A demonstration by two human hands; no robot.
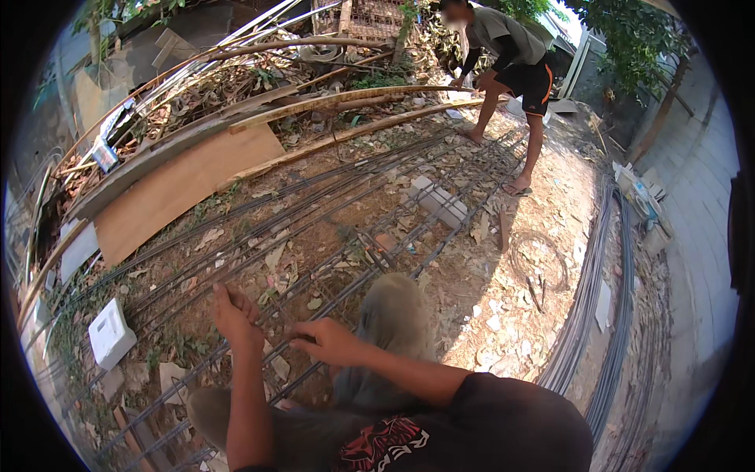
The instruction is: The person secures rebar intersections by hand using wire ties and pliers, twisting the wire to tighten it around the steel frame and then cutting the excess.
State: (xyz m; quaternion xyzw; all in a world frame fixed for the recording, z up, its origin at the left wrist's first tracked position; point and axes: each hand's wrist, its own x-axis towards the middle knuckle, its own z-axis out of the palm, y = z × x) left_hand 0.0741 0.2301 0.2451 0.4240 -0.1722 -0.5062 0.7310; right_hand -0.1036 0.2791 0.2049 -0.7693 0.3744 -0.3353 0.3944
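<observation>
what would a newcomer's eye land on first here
Probably the long dark metal rods slanting across the middle, with the wearer's left hand and right hand reaching in from the lower edge. Next, likely the bright white block at left and the co-worker bending over at upper right.

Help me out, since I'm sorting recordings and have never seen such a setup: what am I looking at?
No machine here: just a person's bare left hand and right hand. This single picture comes from a wide fisheye camera on that person's head, looking down, so straight edges bend near the rim. Long dark rods lie over the littered ground, below the hands and bundled at right. A white box lies to the left. Another person stands bent over farther off. I can't tell whether either hand grips something thin.
</observation>
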